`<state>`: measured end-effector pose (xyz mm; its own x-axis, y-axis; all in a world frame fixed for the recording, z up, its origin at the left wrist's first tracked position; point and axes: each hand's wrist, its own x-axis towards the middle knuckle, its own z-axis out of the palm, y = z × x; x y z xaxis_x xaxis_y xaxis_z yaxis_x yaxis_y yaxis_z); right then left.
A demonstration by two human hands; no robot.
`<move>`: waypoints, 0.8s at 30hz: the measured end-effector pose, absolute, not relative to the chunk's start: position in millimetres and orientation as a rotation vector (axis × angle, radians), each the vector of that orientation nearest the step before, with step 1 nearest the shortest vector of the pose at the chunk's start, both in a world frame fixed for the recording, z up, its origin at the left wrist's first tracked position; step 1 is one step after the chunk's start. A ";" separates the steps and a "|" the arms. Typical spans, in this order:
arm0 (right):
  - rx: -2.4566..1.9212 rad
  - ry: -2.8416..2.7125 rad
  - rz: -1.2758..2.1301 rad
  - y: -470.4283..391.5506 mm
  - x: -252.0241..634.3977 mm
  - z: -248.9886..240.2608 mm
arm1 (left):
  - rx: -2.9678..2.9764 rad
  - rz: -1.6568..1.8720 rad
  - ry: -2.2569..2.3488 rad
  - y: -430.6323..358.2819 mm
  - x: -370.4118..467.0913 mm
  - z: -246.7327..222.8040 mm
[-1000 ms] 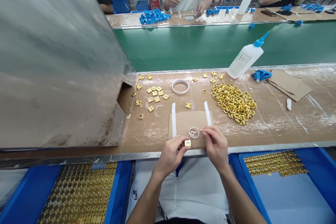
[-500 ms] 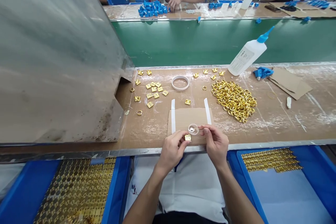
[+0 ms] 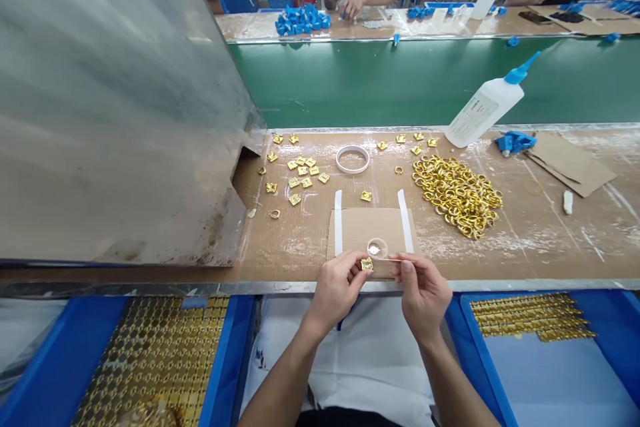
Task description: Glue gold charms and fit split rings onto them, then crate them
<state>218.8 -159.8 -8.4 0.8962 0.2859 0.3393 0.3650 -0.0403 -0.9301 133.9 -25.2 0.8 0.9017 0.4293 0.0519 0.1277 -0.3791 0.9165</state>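
Off the little cup (image 3: 377, 248) now, the right hand (image 3: 423, 293) pinches a thin stick (image 3: 387, 259); left hand (image 3: 336, 290) fingers grip a gold piece (image 3: 367, 264).

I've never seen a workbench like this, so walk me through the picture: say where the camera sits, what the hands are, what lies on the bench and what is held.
There is one view, from a camera worn on a person's head, looking down at that person's own two bare hands. The left hand pinches a small gold square piece in its fingers. The right hand holds a thin stick whose tip points at that piece. Just beyond lies a taped-down cardboard pad with a small clear dish on it. Further out on the brown bench lie loose gold squares, a white tape ring, a heap of gold rings and a white squeeze bottle with a blue nozzle. Blue trays of gold parts sit below the near edge. Across the green belt, other people work at their own bench.
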 end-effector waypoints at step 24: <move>-1.684 -0.794 -0.050 -160.7 215.9 -16.7 | 1.960 0.326 0.357 -22.8 132.1 0.8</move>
